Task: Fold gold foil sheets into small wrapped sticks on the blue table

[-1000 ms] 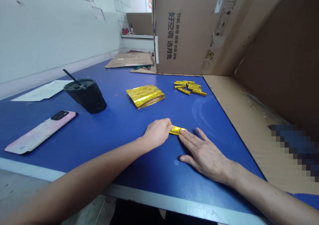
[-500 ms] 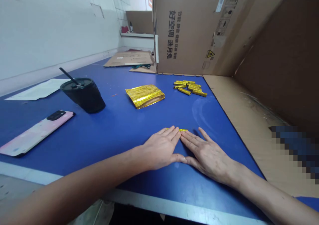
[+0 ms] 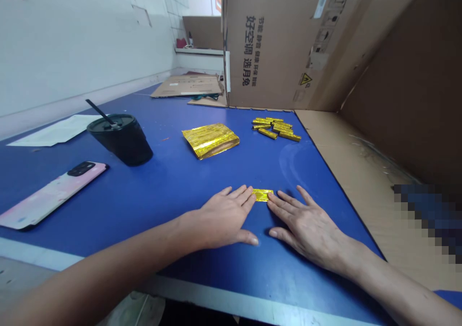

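Note:
A small strip of shiny gold foil paper [image 3: 262,195] lies flat on the blue tabletop [image 3: 173,191]. My left hand [image 3: 227,216] rests flat with its fingertips on the strip's left end, which they cover. On the strip's right end are the fingertips of my right hand [image 3: 305,222], palm down with fingers spread. Beyond my hands sits a stack of gold foil sheets [image 3: 211,139]. Farther right is a pile of several small folded gold foil pieces [image 3: 276,127].
At the left stand a black cup [image 3: 124,140] with a straw and a phone [image 3: 54,193] in a pink and white case. White paper [image 3: 54,131] lies behind the cup. A large cardboard box [image 3: 274,51] rises at the back right, and flattened cardboard [image 3: 187,85] lies behind.
My hands have moved apart, left hand leftward and right hand slightly rightward. More of the gold strip between them now shows. The other things have stayed put.

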Available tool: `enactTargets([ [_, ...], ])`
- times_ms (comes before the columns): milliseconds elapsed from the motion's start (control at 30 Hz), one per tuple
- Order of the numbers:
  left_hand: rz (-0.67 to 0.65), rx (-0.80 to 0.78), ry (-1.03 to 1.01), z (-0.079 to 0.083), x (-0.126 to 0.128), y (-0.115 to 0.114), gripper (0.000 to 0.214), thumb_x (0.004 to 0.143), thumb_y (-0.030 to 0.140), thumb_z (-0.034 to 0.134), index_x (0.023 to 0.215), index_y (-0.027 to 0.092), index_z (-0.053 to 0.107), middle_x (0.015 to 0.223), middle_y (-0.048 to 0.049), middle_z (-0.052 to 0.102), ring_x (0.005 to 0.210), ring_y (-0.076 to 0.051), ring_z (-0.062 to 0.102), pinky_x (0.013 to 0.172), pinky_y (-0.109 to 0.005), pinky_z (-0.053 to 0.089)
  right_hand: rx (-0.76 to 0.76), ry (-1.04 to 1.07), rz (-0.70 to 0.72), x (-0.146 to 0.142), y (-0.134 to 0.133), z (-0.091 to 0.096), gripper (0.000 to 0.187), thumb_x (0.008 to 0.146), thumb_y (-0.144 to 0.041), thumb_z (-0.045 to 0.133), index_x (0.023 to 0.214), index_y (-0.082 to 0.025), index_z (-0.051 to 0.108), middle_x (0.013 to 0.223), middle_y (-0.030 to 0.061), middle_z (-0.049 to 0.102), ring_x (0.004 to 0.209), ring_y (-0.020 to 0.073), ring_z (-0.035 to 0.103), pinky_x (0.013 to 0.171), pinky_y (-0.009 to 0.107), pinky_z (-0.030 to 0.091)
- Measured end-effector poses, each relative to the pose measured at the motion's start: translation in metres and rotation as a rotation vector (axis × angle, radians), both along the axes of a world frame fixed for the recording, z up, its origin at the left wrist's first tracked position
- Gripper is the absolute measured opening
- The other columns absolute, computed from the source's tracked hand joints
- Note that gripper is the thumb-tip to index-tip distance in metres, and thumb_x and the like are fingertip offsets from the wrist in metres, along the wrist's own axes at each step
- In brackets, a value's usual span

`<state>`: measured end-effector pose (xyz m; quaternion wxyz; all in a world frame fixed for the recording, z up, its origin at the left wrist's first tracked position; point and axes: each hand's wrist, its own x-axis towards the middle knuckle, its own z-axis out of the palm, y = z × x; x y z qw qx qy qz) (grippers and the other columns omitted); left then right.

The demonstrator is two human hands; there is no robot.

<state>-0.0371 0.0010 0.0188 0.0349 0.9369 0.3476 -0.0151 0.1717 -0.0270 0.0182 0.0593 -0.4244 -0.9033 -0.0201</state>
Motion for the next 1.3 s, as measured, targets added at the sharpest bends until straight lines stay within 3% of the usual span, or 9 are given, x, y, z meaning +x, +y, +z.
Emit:
enactTargets([
  [133,0.068,0.066,-0.083,0.005,0.006,0.007,0.037,0.086,0.042,0.041,0.102,0.013,0.058,0.104,-0.0114,0.062,0.097,-0.024,0.056,0.083,-0.036,0.038,-0.040,0.084,0.005,0.005,0.006,-0.002,0.040,0.086,-0.039,0.041,0.120,-0.019,0.049,0.123,0.0086,0.053,0.116,0.0256,0.046,0.098,0.058,0.025],
  [233,0.150,0.150,-0.117,0.004,0.010,0.012,0.023,0.085,0.031,0.044,0.092,0.015,0.060,0.084,-0.0069,0.063,0.082,-0.022,0.056,0.072,-0.033,0.039,0.005,0.203,-0.024,0.010,0.013,-0.008,0.033,0.087,-0.032,0.042,0.117,-0.021,0.051,0.117,0.0074,0.059,0.109,0.0213,0.052,0.097,0.052,0.030],
  [400,0.195,0.240,-0.148,-0.005,0.010,0.015,0.019,0.081,0.030,0.052,0.093,0.017,0.058,0.086,-0.0057,0.054,0.083,-0.021,0.049,0.069,-0.032,0.038,0.135,0.326,-0.085,0.015,0.024,-0.016,0.030,0.085,-0.027,0.045,0.113,-0.020,0.053,0.113,0.0081,0.061,0.101,0.0205,0.056,0.093,0.047,0.037],
  [600,0.100,0.343,-0.205,-0.009,0.011,0.013,0.011,0.084,0.018,0.044,0.088,0.016,0.054,0.085,-0.0049,0.051,0.079,-0.018,0.045,0.067,-0.030,0.036,0.182,0.352,-0.090,0.015,0.022,-0.012,0.022,0.085,-0.023,0.044,0.099,-0.019,0.060,0.093,0.0083,0.062,0.084,0.0197,0.057,0.074,0.035,0.047],
  [867,0.033,0.365,-0.204,-0.012,0.010,0.009,0.012,0.085,0.014,0.040,0.082,0.016,0.052,0.083,-0.0039,0.050,0.074,-0.017,0.045,0.067,-0.029,0.038,0.224,0.227,-0.055,0.012,0.015,-0.007,0.022,0.087,-0.022,0.042,0.084,-0.017,0.064,0.077,0.0076,0.058,0.070,0.0171,0.049,0.064,0.030,0.040],
  [1033,-0.018,0.306,-0.195,-0.012,0.008,0.007,0.015,0.085,0.015,0.040,0.078,0.015,0.053,0.084,-0.0048,0.051,0.075,-0.016,0.046,0.068,-0.028,0.040,0.238,0.159,-0.032,0.011,0.011,-0.006,0.025,0.087,-0.020,0.041,0.077,-0.016,0.064,0.075,0.0080,0.057,0.068,0.0166,0.047,0.062,0.029,0.038],
  [1200,-0.050,0.165,-0.222,-0.011,0.007,0.008,0.012,0.085,0.019,0.045,0.086,0.014,0.056,0.083,-0.0045,0.054,0.079,-0.016,0.049,0.072,-0.029,0.042,0.134,0.189,0.007,0.015,0.010,-0.010,0.025,0.088,-0.019,0.039,0.081,-0.017,0.064,0.077,0.0078,0.058,0.069,0.0164,0.048,0.064,0.030,0.040],
  [1300,0.000,0.089,-0.303,-0.011,0.007,0.010,0.010,0.083,0.020,0.049,0.088,0.014,0.056,0.083,-0.0035,0.056,0.080,-0.016,0.051,0.073,-0.028,0.042,0.054,0.272,0.024,0.017,0.013,-0.013,0.021,0.087,-0.018,0.042,0.084,-0.017,0.062,0.077,0.0069,0.059,0.072,0.0165,0.050,0.066,0.030,0.042],
])
